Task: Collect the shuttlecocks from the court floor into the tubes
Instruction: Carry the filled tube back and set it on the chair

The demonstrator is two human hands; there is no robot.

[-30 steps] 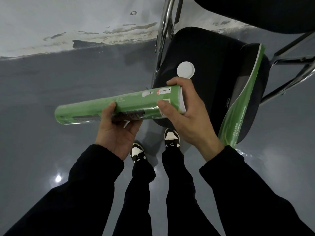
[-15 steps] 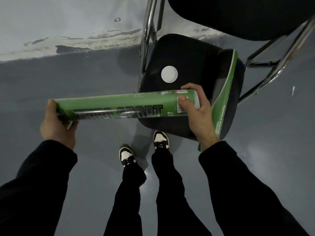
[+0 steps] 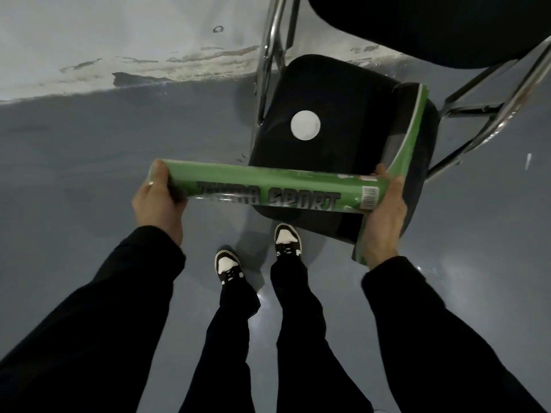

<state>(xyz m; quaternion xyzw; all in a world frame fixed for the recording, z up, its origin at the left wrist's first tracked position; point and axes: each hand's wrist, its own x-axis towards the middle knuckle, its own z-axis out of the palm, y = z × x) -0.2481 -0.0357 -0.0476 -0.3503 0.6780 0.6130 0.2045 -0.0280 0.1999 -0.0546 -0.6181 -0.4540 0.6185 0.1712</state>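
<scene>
I hold a green shuttlecock tube (image 3: 268,181) level in front of me, over the front of a black chair seat. My left hand (image 3: 158,201) wraps its left end. My right hand (image 3: 384,213) covers its right end, palm against the opening. A second green tube (image 3: 408,138) lies along the right side of the seat. A round white cap (image 3: 305,125) rests on the seat. No shuttlecock is visible.
The black chair (image 3: 334,93) has chrome legs (image 3: 274,40) and stands by a scuffed white wall base (image 3: 89,55). Another dark seat (image 3: 432,28) sits at the top right. Grey glossy floor (image 3: 74,174) lies to the left. My shoes (image 3: 228,265) stand below the tube.
My left hand slid from the tube's middle to its left end. My right hand moved over the right end. The tube rolled so its lettering faces me.
</scene>
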